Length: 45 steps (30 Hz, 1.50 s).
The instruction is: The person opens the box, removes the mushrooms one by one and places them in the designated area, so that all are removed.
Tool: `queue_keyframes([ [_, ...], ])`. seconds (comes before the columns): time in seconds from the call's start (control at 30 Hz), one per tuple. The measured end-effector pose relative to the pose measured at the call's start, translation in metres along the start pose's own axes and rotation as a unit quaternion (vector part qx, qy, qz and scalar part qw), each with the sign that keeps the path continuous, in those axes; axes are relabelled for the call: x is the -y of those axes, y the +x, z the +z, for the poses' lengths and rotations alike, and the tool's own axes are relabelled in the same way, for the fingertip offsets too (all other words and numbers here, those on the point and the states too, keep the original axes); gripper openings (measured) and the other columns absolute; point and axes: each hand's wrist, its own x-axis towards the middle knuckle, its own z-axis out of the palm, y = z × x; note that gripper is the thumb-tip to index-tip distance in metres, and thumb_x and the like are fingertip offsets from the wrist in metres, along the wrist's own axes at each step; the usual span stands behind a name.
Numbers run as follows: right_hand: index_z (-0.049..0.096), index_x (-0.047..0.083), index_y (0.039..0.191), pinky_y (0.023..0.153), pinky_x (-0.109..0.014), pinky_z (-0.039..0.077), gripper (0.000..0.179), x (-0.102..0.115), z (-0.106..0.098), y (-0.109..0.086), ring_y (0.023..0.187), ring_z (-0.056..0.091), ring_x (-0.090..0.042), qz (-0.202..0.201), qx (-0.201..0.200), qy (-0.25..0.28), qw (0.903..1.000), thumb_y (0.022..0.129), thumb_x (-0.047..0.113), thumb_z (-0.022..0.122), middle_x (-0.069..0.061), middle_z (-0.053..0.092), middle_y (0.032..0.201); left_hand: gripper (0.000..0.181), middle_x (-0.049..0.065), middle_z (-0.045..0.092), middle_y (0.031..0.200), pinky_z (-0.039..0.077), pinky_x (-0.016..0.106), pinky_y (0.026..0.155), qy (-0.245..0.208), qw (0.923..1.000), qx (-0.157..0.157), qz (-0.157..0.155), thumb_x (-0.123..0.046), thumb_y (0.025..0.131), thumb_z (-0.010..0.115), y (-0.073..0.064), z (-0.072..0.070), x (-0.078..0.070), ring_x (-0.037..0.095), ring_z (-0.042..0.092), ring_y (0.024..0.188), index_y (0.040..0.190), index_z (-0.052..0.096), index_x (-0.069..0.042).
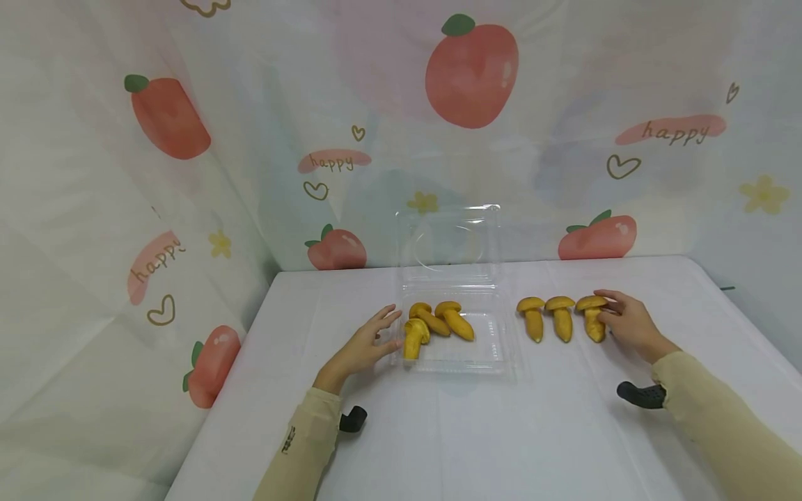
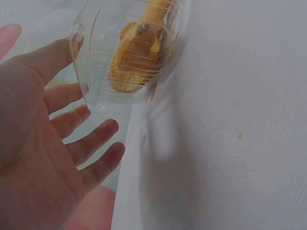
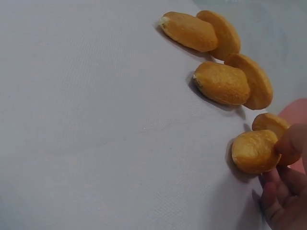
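The right hand (image 1: 633, 323) pinches the rightmost mushroom (image 1: 593, 325) between the thumb and the fingers, at the right part of the white desk (image 1: 470, 438). Just to the left of it, the middle mushroom (image 1: 562, 325) and the left mushroom (image 1: 534, 325) lie in the same row, with their caps toward the far side. More to the left, three mushrooms (image 1: 460, 325) lie inside a clear box (image 1: 441, 367), whose lid (image 1: 447, 240) stands raised at the far side. The left hand (image 1: 360, 348), its fingers loose and spread, is at the box's left wall.
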Motion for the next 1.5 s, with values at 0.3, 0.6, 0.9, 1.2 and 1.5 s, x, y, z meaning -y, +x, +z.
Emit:
queue_keyframes([
  [0.3, 0.027, -0.011, 0.153, 0.068, -0.006, 0.046, 0.060, -0.001, 0.002, 0.001, 0.128, 0.047, -0.058, -0.003, -0.009, -0.005, 0.9999, 0.099, 0.005, 0.045, -0.045, 0.031, 0.149, 0.068, 0.011, 0.018, 0.171, 0.036, 0.061, 0.118, 0.001, 1.0000, -0.004, -0.004, -0.025, 0.100, 0.065, 0.001, 0.000, 0.002, 0.039, 0.034, 0.151, 0.159, 0.034, -0.009],
  [0.6, 0.029, -0.011, 0.152, 0.067, -0.013, 0.052, 0.057, -0.005, 0.006, 0.002, 0.120, 0.054, -0.050, -0.011, -0.014, -0.001, 0.9998, 0.100, 0.006, 0.046, -0.044, 0.035, 0.147, 0.067, 0.011, 0.018, 0.171, 0.036, 0.061, 0.118, 0.002, 1.0000, -0.003, -0.005, -0.023, 0.100, 0.065, 0.000, 0.001, 0.002, 0.039, 0.034, 0.151, 0.158, 0.034, -0.009],
  [0.9, 0.029, -0.011, 0.152, 0.066, -0.012, 0.050, 0.057, -0.003, 0.004, 0.000, 0.119, 0.055, -0.050, -0.015, -0.016, -0.011, 0.9997, 0.100, 0.006, 0.045, -0.045, 0.036, 0.147, 0.066, 0.012, 0.018, 0.171, 0.035, 0.061, 0.118, 0.001, 1.0000, 0.000, -0.001, -0.021, 0.101, 0.064, 0.000, 0.001, 0.002, 0.039, 0.033, 0.151, 0.159, 0.033, -0.009],
  [1.2, 0.027, -0.009, 0.154, 0.066, -0.011, 0.049, 0.058, -0.004, 0.000, 0.000, 0.121, 0.052, -0.049, 0.021, -0.019, 0.003, 0.9996, 0.106, 0.021, 0.039, -0.043, 0.032, 0.150, 0.066, 0.011, 0.018, 0.171, 0.035, 0.060, 0.118, 0.002, 1.0000, -0.002, 0.002, -0.021, 0.101, 0.064, 0.001, 0.001, 0.004, 0.039, 0.033, 0.151, 0.159, 0.033, -0.009],
  [1.5, 0.028, -0.009, 0.153, 0.066, -0.011, 0.048, 0.059, -0.006, -0.007, 0.001, 0.123, 0.050, -0.052, 0.030, -0.032, -0.006, 0.9990, 0.108, 0.027, 0.039, -0.043, 0.031, 0.150, 0.067, 0.011, 0.018, 0.170, 0.036, 0.060, 0.118, -0.001, 1.0000, -0.001, 0.006, -0.022, 0.100, 0.064, 0.001, 0.001, 0.005, 0.039, 0.035, 0.150, 0.159, 0.033, -0.009],
])
